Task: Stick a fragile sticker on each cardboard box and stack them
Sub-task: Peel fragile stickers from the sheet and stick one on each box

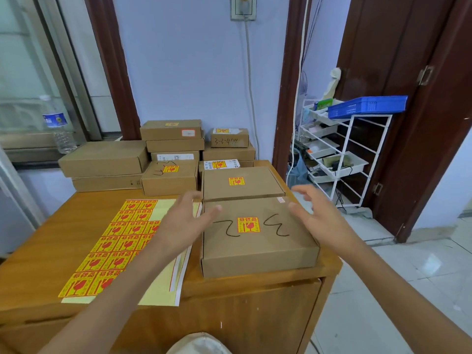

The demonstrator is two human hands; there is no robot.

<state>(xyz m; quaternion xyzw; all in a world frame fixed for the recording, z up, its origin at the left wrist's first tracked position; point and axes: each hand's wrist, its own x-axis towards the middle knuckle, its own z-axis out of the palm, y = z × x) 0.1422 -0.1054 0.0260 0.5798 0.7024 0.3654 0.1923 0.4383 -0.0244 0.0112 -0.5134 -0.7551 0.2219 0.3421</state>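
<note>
Stickered boxes (171, 139) stack against the wall behind your near box (258, 241), and the sticker sheet (112, 246) lies to its left on the table (51, 251). Your left hand (184, 221) and right hand (316, 215) hover over the box's two sides, fingers spread, holding nothing. Its sticker (248, 224) sits centred on the lid.

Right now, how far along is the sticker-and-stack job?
Well along. The nearest box already wears a fragile sticker, as does the box behind it. In hand: the left hand and right hand hover open at the nearest box's sides, holding nothing. Left: the large box at back left shows no sticker, and the sticker sheet is still mostly full.
</note>
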